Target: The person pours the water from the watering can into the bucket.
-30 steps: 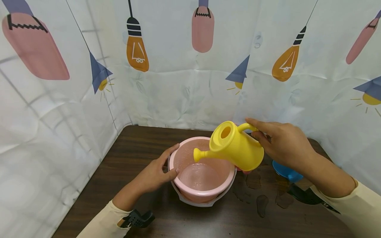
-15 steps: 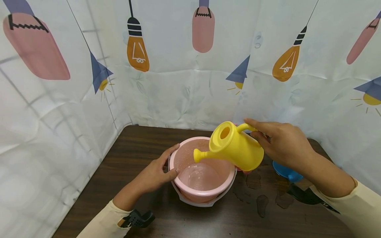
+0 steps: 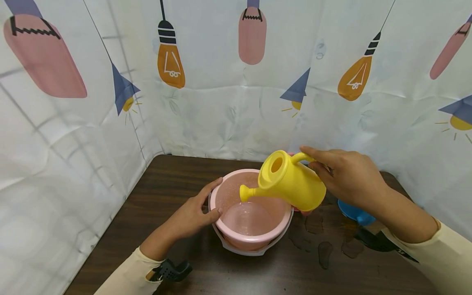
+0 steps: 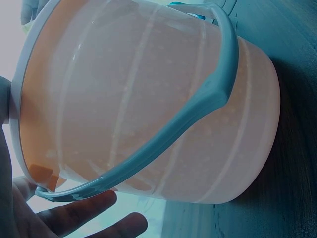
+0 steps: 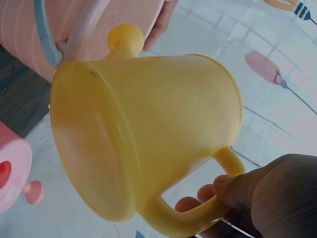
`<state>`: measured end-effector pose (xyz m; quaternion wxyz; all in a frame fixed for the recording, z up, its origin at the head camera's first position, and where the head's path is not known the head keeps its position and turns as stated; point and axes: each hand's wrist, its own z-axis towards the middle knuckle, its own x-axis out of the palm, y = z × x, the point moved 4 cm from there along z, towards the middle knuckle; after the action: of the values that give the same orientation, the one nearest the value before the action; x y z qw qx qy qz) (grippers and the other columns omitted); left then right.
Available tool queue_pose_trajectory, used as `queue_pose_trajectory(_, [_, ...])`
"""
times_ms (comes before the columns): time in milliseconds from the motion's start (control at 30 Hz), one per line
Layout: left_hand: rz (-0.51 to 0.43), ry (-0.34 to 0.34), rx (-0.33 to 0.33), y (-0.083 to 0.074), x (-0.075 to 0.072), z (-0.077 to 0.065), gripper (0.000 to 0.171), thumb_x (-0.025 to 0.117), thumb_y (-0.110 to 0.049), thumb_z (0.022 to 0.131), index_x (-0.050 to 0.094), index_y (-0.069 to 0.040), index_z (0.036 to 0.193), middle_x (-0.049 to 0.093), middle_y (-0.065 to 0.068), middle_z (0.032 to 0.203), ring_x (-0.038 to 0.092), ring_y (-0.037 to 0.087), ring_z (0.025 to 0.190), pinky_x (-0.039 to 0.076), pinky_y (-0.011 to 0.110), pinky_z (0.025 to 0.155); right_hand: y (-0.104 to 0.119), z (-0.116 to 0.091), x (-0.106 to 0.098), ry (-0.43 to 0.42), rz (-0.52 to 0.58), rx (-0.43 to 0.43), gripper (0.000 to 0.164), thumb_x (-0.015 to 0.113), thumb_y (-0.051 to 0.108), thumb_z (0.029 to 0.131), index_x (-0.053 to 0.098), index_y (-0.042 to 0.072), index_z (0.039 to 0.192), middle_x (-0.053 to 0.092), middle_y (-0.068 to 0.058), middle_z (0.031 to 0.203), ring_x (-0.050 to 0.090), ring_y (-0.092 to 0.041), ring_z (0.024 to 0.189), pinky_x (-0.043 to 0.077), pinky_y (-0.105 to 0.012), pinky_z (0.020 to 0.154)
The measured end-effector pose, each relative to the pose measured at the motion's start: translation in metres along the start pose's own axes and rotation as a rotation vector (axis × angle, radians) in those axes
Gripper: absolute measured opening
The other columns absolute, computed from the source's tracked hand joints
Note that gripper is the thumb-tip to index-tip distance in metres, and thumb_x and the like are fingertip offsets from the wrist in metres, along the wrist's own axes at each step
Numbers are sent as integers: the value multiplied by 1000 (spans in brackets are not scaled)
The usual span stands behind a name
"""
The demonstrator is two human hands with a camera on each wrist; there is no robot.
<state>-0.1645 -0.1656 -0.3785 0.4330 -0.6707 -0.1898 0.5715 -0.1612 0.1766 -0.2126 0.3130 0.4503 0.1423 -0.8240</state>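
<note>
My right hand (image 3: 348, 174) grips the handle of a yellow watering can (image 3: 300, 186). The can is tilted left, its spout end over the inside of a pink bucket (image 3: 274, 219); I see no stream from it. In the right wrist view, fingers and thumb curl round the handle of the watering can (image 5: 163, 109). My left hand (image 3: 191, 215) rests on the bucket's left rim, thumb and index finger spread. From the left wrist, its other fingers (image 4: 131, 225) extend loosely past the bucket (image 4: 133, 109) and its hanging handle (image 4: 163, 139). A little water seems to lie inside.
A blue object (image 3: 355, 214) sits right of the bucket, partly under my right forearm. A pink object with a short knob-like spout (image 5: 12, 168) stands behind the can. Water puddles (image 3: 325, 254) spot the dark wooden table (image 3: 177, 176). A printed curtain (image 3: 221, 119) hangs behind.
The watering can and my right hand have shifted very slightly left. My left hand and the bucket stay in place.
</note>
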Motion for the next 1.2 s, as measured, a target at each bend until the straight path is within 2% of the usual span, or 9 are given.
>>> queue_pose_trajectory(467, [-13,1,6,0,1,0,79,66,-38,95,24,-36,162,47,19,151,60,34,123,50,54,97,5,4,1,2,-17,0,49,80,6,86,71,14,133,76,-8,101,50,-15,57,42,-35,48])
queue_pose_trajectory(800, [-11,-1,11,0,0,0,79,66,-38,95,24,-35,162,48,20,150,61,34,122,51,53,96,9,8,0,47,-28,11,47,78,8,90,70,15,135,76,-6,96,51,-16,60,45,-36,51])
queue_pose_trajectory(1200, [1,-5,10,-1,0,0,79,66,-40,95,25,-35,162,48,20,151,61,33,122,51,53,96,14,13,0,57,-37,-4,45,76,10,91,70,19,135,75,-2,91,49,-16,59,42,-36,51])
